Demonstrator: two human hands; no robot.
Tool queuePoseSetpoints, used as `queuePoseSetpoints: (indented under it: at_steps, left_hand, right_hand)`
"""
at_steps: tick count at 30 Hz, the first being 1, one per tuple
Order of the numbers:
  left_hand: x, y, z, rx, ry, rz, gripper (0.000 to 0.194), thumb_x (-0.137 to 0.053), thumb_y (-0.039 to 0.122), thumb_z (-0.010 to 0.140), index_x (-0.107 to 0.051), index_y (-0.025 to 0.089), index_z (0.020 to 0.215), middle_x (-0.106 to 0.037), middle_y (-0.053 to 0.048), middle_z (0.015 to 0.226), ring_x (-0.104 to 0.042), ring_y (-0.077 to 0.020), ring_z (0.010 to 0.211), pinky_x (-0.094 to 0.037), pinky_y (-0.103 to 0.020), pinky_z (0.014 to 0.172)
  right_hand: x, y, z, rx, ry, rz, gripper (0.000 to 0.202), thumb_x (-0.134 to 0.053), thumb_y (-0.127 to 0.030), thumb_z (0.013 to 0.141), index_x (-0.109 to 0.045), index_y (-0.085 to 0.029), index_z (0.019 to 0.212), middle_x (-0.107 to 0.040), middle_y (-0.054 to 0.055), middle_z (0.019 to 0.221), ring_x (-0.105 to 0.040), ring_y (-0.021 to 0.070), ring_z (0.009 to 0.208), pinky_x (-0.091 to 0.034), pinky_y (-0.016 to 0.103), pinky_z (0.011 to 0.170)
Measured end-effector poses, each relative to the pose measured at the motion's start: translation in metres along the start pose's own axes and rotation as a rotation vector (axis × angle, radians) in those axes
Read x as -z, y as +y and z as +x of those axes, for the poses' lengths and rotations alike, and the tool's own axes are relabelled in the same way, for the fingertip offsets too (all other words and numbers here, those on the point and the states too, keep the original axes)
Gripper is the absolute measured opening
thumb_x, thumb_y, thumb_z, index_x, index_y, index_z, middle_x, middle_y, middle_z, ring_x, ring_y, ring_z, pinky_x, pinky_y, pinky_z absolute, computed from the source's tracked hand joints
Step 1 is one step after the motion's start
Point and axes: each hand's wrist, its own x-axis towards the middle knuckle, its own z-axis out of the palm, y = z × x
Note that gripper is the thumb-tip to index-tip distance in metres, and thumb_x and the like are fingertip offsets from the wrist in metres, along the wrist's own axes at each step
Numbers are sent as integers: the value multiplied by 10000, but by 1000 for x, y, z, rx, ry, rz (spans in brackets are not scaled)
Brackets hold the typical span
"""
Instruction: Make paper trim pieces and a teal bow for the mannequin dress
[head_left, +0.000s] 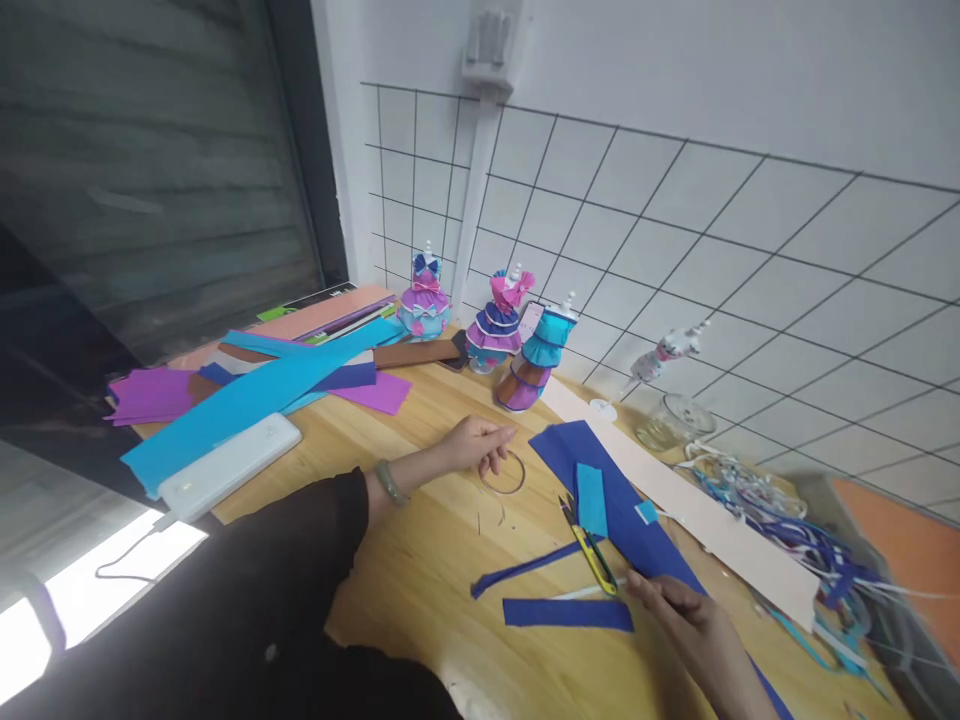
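Observation:
My left hand (480,445) is closed over the wood table, its fingers curled at the edge of a thin round ring (504,492). At the lower right, my right hand (686,625) has thumb and forefinger together where a narrow white strip (581,593) ends. Yellow and dark snips (594,552) rest across that strip. Beside them are a small turquoise fabric piece (592,498) and a short navy strip (568,613). A long navy fabric band (622,500) runs diagonally, passing under my right hand.
Several dress forms in ruffled outfits (496,325) stand along the grid wall. Folded coloured fabrics (277,375) and a white power bank (231,465) lie left. To the right are a pale pink strip (705,515), a clear jar (675,420) and tangled ribbons (787,515).

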Motion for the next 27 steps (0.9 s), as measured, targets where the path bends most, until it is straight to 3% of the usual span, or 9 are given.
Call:
queuePoseSetpoints:
  at_steps: [6, 9, 11, 14, 17, 22, 27]
  left_hand:
    - [17, 23, 47, -264, 334, 46, 435, -488, 534, 783, -567, 131, 638, -548, 3, 513, -496, -75, 473, -395, -193, 491]
    - [22, 45, 72, -559, 570, 146, 313, -564, 437, 766, -611, 143, 860, -632, -34, 752, -582, -118, 714, -452, -232, 662]
    - [24, 62, 90, -664, 634, 219, 335, -589, 395, 760, -593, 155, 994, -638, -70, 917, -588, -144, 852, -455, -261, 753]
    - [23, 85, 116, -726, 635, 317, 378, -565, 389, 784, -570, 161, 1086, -606, -99, 1079, -557, -172, 1006, -428, -291, 865]
    - [20, 100, 138, -719, 604, 389, 409, -550, 413, 791, -579, 132, 1087, -596, -116, 1118, -528, -195, 1068, -397, -306, 923]
    - [14, 108, 160, -641, 481, 435, 383, -514, 429, 800, -606, 135, 1027, -631, -98, 1047, -557, -189, 1004, -413, -299, 880]
    - [16, 112, 159, -612, 428, 355, 267, -543, 385, 773, -612, 149, 878, -645, -59, 934, -581, -150, 899, -434, -268, 807]
  right_hand:
    - [-7, -6, 4, -41, 170, 9, 428, -543, -555, 717, -635, -166, 563, -598, 18, 545, -551, 181, 544, -420, 244, 467]
    - [-10, -7, 6, -94, 219, 72, 430, -563, -558, 693, -716, -156, 718, -703, 46, 726, -629, 234, 693, -479, 251, 529]
    - [-13, -7, 7, -104, 262, 125, 431, -584, -547, 675, -734, -162, 798, -723, 60, 848, -643, 268, 824, -513, 273, 630]
    - [-18, -8, 8, -114, 344, 170, 432, -637, -534, 600, -742, -169, 804, -721, 79, 914, -635, 296, 905, -523, 312, 726]
    - [-20, -10, 8, -118, 410, 192, 404, -659, -517, 558, -743, -169, 747, -725, 90, 874, -647, 297, 861, -531, 323, 716]
    - [-20, -11, 7, -149, 384, 167, 392, -695, -530, 533, -720, -159, 654, -708, 67, 689, -638, 243, 644, -507, 265, 518]
    - [-25, -9, 1, -72, 392, 158, 396, -629, -545, 651, -639, -156, 578, -566, 3, 509, -503, 143, 487, -382, 221, 413]
